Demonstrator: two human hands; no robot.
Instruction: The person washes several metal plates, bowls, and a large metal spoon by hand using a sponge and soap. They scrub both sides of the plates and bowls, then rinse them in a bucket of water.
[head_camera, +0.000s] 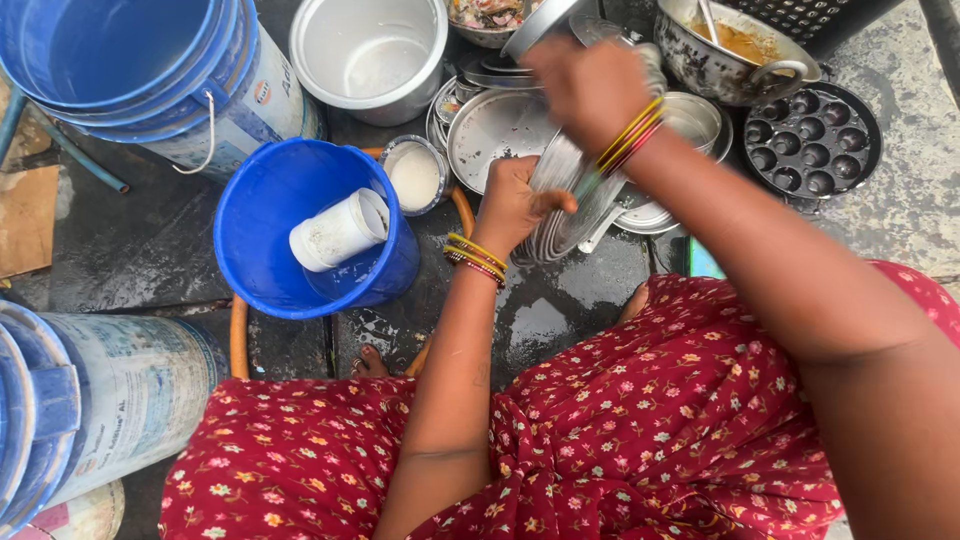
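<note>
1. Far left: stacked blue buckets (130, 60) at the top edge; a white drum (120, 390) lies lower left on the wet floor (130, 240).
2. Left of centre: a blue tub (262, 215) holds a white mug (338, 230) lying on its side. A small bowl (415, 175) stands just beside the tub's rim.
3. Top centre: an empty steel pot (370, 55).
4. Centre: the left hand (515, 200) has its fingers closed around the lower edge of a steel plate (570, 215), held tilted on edge above the floor.
5. Right of centre: the right hand (585, 85) is at the plate's upper part, fingers curled; motion blur hides whether it grips anything.
6. Behind the hands: a heap of steel dishes (500, 125).
7. Right: a pan (730, 55) with yellow residue; a black mould pan (812, 140) with round cavities beside it.
</note>
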